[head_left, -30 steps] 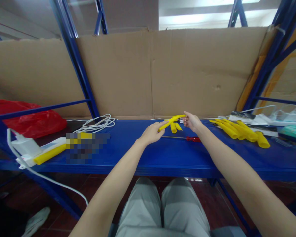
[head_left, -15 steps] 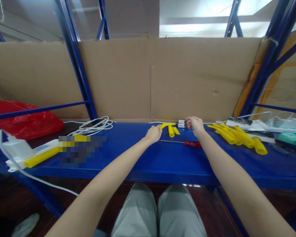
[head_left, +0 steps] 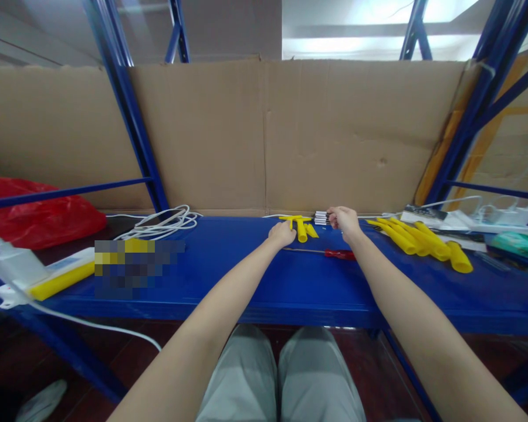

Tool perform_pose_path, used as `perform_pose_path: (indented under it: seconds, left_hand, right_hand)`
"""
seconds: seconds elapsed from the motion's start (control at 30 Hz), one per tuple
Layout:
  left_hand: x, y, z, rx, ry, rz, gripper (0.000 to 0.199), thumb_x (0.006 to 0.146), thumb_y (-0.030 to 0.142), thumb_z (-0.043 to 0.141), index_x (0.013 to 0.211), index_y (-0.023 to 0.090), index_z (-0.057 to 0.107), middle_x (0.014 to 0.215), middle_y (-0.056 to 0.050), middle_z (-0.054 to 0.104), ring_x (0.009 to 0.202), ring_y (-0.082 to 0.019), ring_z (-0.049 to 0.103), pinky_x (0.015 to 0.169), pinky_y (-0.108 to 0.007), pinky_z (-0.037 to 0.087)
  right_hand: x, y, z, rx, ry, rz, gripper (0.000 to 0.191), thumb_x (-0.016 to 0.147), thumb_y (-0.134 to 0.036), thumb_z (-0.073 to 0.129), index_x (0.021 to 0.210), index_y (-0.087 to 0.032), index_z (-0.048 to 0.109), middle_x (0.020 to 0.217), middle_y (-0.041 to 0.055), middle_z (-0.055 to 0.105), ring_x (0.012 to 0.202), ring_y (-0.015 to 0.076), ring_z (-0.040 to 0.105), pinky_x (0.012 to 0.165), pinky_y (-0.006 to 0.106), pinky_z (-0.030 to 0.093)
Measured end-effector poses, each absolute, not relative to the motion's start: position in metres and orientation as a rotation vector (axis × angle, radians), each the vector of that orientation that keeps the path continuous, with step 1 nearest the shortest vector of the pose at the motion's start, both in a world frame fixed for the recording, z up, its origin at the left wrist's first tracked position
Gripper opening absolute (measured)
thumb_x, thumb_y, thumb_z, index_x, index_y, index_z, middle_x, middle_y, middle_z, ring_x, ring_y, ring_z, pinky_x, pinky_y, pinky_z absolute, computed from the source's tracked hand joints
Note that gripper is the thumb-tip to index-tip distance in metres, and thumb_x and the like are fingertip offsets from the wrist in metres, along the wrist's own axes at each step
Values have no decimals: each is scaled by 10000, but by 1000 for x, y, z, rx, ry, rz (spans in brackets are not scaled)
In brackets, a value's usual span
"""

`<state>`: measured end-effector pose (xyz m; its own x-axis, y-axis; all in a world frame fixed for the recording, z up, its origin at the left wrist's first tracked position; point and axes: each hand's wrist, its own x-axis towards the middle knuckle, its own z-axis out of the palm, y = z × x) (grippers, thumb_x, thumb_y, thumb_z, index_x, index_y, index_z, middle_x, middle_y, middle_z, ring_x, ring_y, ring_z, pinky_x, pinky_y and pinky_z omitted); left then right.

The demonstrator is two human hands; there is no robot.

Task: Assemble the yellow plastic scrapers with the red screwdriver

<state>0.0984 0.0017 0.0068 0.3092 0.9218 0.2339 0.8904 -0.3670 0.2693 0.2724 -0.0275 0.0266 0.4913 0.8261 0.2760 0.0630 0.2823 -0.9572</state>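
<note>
My left hand [head_left: 283,234] is closed, low over the blue shelf, with its fingertips at a thin yellow piece [head_left: 291,224]. Behind it lies a flat yellow strip [head_left: 305,218]. Just right of the fingers are a short yellow tube [head_left: 301,232] and a pointed yellow scrap [head_left: 311,231]. My right hand [head_left: 344,222] has its fingers pinched together beside a stack of small white pieces with dark bands [head_left: 321,218]. Whatever is between those fingers is hidden. A red-handled screwdriver [head_left: 339,254] lies in front, its handle end partly behind my right forearm.
Several yellow cone-like tubes [head_left: 418,239] lie at the right, near white boxes and a green packet [head_left: 521,246]. At the left are a coiled white cable [head_left: 176,223], a white power strip [head_left: 70,262] and a red bag [head_left: 39,214]. A cardboard wall [head_left: 211,140] closes the back.
My left hand has shifted slightly right and nearer the short tube; the yellow strip now stretches behind it. My right hand stays beside the white pieces. The whole view has moved a little.
</note>
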Motion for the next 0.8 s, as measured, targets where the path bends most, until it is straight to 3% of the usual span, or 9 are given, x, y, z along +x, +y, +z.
perform_pose_path:
  seconds: [0.17, 0.37, 0.53, 0.8]
  left_hand:
    - [102, 1, 4, 2445, 1725, 488, 462, 835, 394, 406, 1232, 195, 536, 1241, -127, 566, 1136, -281, 533, 913, -370, 424]
    - [99, 1, 2, 2449, 1679, 481, 452, 846, 431, 384, 1254, 285, 511, 1267, -63, 560, 1180, -269, 498, 934, -390, 402]
    - [98, 0, 5, 2447, 1687, 427, 472, 843, 427, 379, 1254, 239, 517, 1285, -88, 544, 1168, -295, 505, 919, -421, 415]
    - [98, 6, 4, 2424, 1562, 539, 398, 833, 364, 452, 1189, 225, 563, 1199, -62, 612, 1105, -237, 563, 904, -309, 433]
  right_hand:
    - [272, -28, 27, -1201, -958, 621, 122, 679, -107, 507, 572, -157, 537, 379, -51, 467, 304, 53, 362, 304, 170, 253]
    - [271, -28, 27, -1226, -964, 618, 116, 674, -108, 509, 573, -160, 531, 378, -58, 464, 298, 47, 348, 299, 164, 247]
    - [271, -28, 26, -1243, -975, 607, 126, 671, -97, 500, 566, -158, 533, 382, -57, 466, 295, 46, 349, 300, 163, 250]
    - [271, -29, 27, -1253, -988, 609, 128, 676, -106, 498, 567, -159, 538, 392, -47, 477, 305, 50, 360, 305, 167, 257]
